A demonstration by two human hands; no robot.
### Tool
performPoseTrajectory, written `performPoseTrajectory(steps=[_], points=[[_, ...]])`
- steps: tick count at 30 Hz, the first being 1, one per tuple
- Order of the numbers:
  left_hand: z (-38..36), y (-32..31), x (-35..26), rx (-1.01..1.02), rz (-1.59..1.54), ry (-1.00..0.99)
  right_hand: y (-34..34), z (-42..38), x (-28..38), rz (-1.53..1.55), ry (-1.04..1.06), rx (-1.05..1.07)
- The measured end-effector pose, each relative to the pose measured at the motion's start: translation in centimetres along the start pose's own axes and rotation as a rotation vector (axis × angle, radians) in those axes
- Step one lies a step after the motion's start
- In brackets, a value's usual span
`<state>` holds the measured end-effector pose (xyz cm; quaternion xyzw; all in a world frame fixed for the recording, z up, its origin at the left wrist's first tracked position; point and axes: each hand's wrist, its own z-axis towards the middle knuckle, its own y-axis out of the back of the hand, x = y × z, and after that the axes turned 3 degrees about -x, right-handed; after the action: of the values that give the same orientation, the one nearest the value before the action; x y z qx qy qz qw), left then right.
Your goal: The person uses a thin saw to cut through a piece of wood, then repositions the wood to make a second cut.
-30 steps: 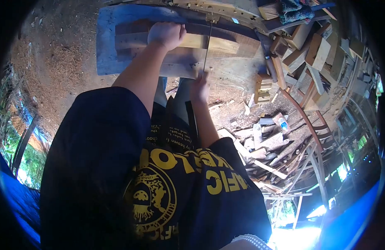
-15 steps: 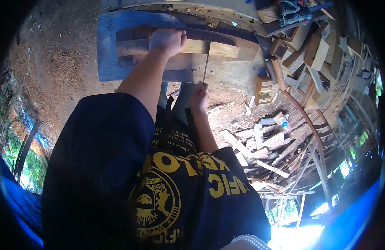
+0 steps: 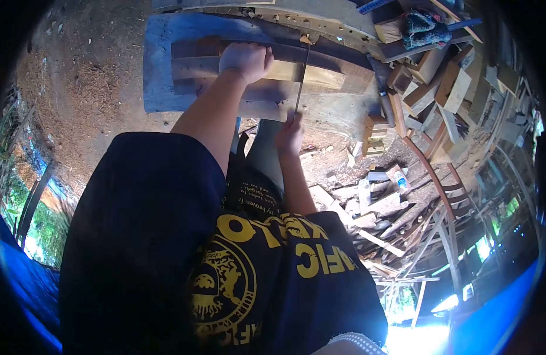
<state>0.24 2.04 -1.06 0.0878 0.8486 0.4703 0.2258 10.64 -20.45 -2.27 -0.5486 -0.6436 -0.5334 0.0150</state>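
On the workbench board (image 3: 160, 83) lies a long pale strip of wood (image 3: 326, 77) with darker planks beside it. My left hand (image 3: 244, 61) is closed around the strip, pressing on it from above. My right hand (image 3: 289, 135) is closed at the near end of a thin saw (image 3: 302, 80), whose handle is mostly hidden by the fingers. The narrow blade runs away from me across the strip, to the right of my left hand. A small wood chip (image 3: 305, 39) is near the blade's far end.
At the right, a hammer-like tool (image 3: 382, 89) lies on the bench edge beside several wood blocks (image 3: 453, 89) and a dark cloth (image 3: 424, 28). Scrap wood (image 3: 382, 207) is heaped on the ground, near a curved wooden frame (image 3: 430, 163). Sawdust (image 3: 95, 83) covers the ground at the left.
My right hand and the saw have moved slightly away from me along the blade's line. My left hand stays on the strip. The whole view has shifted a little.
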Motion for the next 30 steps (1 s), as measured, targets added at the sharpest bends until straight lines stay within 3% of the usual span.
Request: performPoseTrajectory(steps=[3, 6, 8, 11, 15, 17, 21, 23, 28, 30], points=[[0.0, -0.3, -0.1, -0.034, 0.005, -0.010, 0.6, 5.4, 5.3, -0.172, -0.066, 0.094], [0.3, 0.6, -0.2, -0.063, 0.032, 0.005, -0.1, 2.6, 2.9, -0.166, -0.042, 0.023], [0.3, 1.2, -0.6, 0.068, 0.062, 0.033, 0.5, -0.8, 0.6, -0.121, -0.114, 0.102], [0.4, 0.7, -0.5, 0.082, 0.069, 0.047, 0.3, -2.2, -1.5, -0.089, -0.161, 0.125], [0.3, 0.3, -0.2, 0.045, -0.018, 0.056, -0.3, 3.8, 3.2, -0.123, 0.008, -0.029], [0.4, 0.3, -0.1, 0.056, 0.019, 0.023, 0.6, 4.6, 5.2, -0.138, -0.143, 0.118], [0.6, 0.8, -0.1, 0.102, -0.005, 0.041, 0.4, -1.2, -0.7, -0.167, -0.038, 0.162], [0.4, 0.4, -0.1, 0.052, -0.006, 0.036, -0.3, -2.5, -1.8, 0.043, 0.017, -0.036], [0.0, 0.2, 0.0, 0.040, -0.029, 0.025, 0.3, 4.9, 6.1, -0.117, -0.085, 0.034], [0.2, 0.8, -0.1, 0.001, -0.046, 0.033, 0.6, 4.3, 6.1, -0.197, -0.082, 0.059]])
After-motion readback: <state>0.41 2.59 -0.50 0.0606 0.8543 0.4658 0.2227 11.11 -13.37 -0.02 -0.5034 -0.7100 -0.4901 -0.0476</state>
